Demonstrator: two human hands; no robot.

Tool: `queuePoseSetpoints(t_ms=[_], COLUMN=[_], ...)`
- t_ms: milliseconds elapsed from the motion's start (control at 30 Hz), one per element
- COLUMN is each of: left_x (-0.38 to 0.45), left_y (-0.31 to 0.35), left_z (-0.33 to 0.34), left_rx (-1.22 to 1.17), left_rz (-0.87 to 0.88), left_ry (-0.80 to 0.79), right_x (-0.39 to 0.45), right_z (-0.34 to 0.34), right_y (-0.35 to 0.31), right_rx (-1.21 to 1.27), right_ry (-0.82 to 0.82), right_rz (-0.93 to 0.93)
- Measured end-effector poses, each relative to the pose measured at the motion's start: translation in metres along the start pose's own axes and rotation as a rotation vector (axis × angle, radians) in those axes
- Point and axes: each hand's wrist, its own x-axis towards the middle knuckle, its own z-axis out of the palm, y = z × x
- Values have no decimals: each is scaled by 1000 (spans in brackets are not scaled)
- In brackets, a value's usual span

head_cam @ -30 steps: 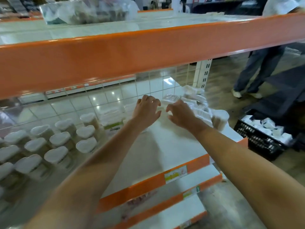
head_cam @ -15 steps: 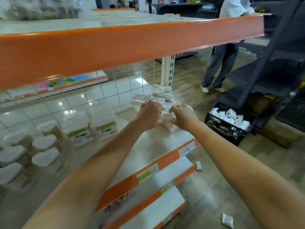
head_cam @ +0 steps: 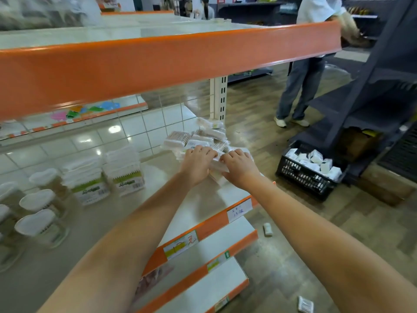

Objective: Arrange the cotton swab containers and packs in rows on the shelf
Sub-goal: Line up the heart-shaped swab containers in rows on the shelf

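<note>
In the head view, a pale shelf [head_cam: 108,222] edged in orange [head_cam: 203,229] is seen below a broad orange beam [head_cam: 158,64] of the tier above. White tiles [head_cam: 140,127] are seen behind the shelf. At the shelf's right end, a loose heap of cotton swab packs [head_cam: 198,136] is piled, and both hands are laid on its near side. The left hand [head_cam: 198,163] is curled over a pack with its fingers [head_cam: 203,151] bent down onto it; the right hand [head_cam: 239,166] is curled beside it, its fingers [head_cam: 228,157] gripping the same white pack [head_cam: 216,170]. Further left, two stacks of green-labelled boxes [head_cam: 106,175] are stood side by side, and heart-lidded clear containers [head_cam: 38,208] are set in rows at the far left, blurred. Price tags [head_cam: 239,210] are fixed to the shelf edge.

On the wood-patterned floor [head_cam: 282,256], a black crate [head_cam: 309,177] filled with white packets is placed to the right, and two small packets [head_cam: 305,303] are lain loose nearer by. Another person in jeans [head_cam: 300,86] is stood beyond, beside a dark rack [head_cam: 372,86].
</note>
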Motion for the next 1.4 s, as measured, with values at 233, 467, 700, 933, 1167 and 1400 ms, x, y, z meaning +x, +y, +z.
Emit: queuePoseSetpoints(t_ms=[233,467,700,933,1167,1400], left_x=[4,-2,-8,-20,-27,-32], left_y=[0,-18,-36,-41,-41,-46], left_z=[4,-10,-47,-59,-53,-54], left_rx=[-54,-264,-685,-1216,-1360,-1398], left_rz=[6,20,-146,-328,-401,-420], left_ry=[94,226,153,39,4,2], right_x=[0,9,21,20,20,20], right_z=[2,-8,-33,-35,-30,-18], right_y=[5,7,3,-3,-8,-12], right_rx=[44,163,551,988,1115,1261], right_ry=[18,59,176,72,76,5], right_rz=[-14,-59,-34,-9,12,64])
